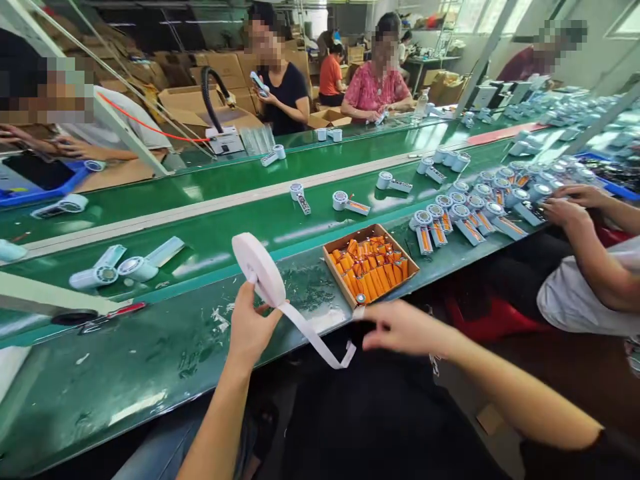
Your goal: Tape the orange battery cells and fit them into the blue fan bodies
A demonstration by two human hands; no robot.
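A roll of whitish tape (pixel 267 273) stands upright in my left hand (pixel 253 327), fingers and thumb closed on its near side. From the roll a loose strip (pixel 315 337) hangs down to the right, its end curled over. My right hand (pixel 410 327) is at the near edge of a cardboard box (pixel 343 283), its fingers bent. At its fingertips a small whitish piece of tape (pixel 359 312) shows; the grip on it is partly hidden. Inside the box lie many orange-wrapped battery cells (pixel 373 280) with thin wires.
Light-blue device housings (pixel 470 213), several with orange cells inside, crowd the bench on the right. More housings (pixel 137 267) lie on the green conveyor (pixel 225 213). Scissors (pixel 113 317) rest at left beside a metal post (pixel 55 293). A co-worker's hands (pixel 573 207) work at right; other people sit opposite.
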